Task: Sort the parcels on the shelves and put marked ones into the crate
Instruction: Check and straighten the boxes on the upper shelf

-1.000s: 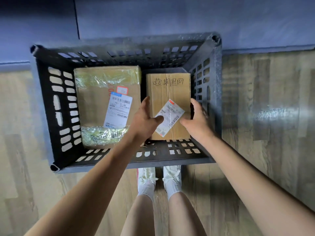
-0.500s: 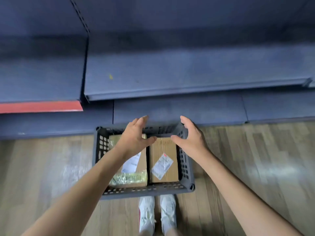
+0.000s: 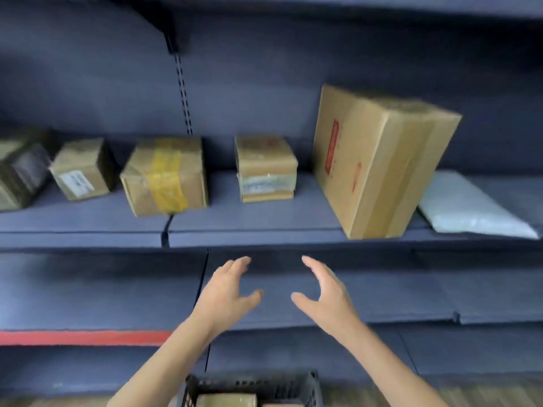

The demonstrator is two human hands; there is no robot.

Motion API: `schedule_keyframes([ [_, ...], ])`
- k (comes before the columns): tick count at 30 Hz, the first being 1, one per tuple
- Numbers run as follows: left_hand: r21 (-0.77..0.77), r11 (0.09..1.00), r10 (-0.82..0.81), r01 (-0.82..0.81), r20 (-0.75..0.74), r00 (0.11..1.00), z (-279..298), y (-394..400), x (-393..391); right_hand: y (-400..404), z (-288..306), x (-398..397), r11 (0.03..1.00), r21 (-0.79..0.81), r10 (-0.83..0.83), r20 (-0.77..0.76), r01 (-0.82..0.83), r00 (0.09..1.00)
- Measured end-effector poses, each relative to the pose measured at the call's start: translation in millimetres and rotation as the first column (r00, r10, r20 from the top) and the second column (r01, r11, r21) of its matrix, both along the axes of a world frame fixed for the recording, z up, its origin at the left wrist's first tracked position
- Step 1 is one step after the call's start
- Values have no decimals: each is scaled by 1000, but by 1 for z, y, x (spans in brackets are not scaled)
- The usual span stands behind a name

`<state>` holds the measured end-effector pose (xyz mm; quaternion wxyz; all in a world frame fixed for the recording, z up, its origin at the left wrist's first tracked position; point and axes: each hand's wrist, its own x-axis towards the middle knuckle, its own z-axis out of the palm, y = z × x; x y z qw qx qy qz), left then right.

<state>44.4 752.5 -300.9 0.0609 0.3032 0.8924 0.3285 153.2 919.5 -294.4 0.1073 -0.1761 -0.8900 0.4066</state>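
A dark blue metal shelving unit (image 3: 264, 227) fills the view, with a perforated upright strip (image 3: 182, 92) running up its back panel and a red strip (image 3: 85, 337) along the front edge of a lower shelf at the left. On the upper shelf board, the tall brown cardboard box with red markings on its side (image 3: 379, 163) stands at the right, its near corner reaching the shelf's front edge. Just right of it lies a flat white plastic mailer bag (image 3: 473, 207). Left of the tall box, set apart from each other in a row, are a small squat cardboard box with clear tape across its front (image 3: 266, 168), a cardboard box banded with yellow tape (image 3: 166, 176), a small cardboard box bearing a white label (image 3: 80, 168), and, cut off by the left edge, a dark-wrapped parcel (image 3: 20, 171).

At the bottom edge, the dark grey slatted plastic crate (image 3: 249, 386) sits on the floor below the shelves, with the tops of brown parcels (image 3: 226, 400) showing inside it.

Both hands are raised in front of the lower shelf, well below the row of boxes. The left hand (image 3: 226, 292) and right hand (image 3: 326, 292) face each other with a gap between them, fingers spread and lightly curved, holding nothing.
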Motion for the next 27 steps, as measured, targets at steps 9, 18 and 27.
schedule_keyframes([
  [9,168,986,53,5,-338,940,166,-16,-14,2,171,-3,972,232,46,-287,23,957],
  [18,382,917,101,118,-508,855,295,-19,-19,6,310,-2,915,365,53,-529,171,847],
  [27,350,911,49,217,-615,787,352,-6,-31,21,361,-2,888,379,20,-598,260,801],
])
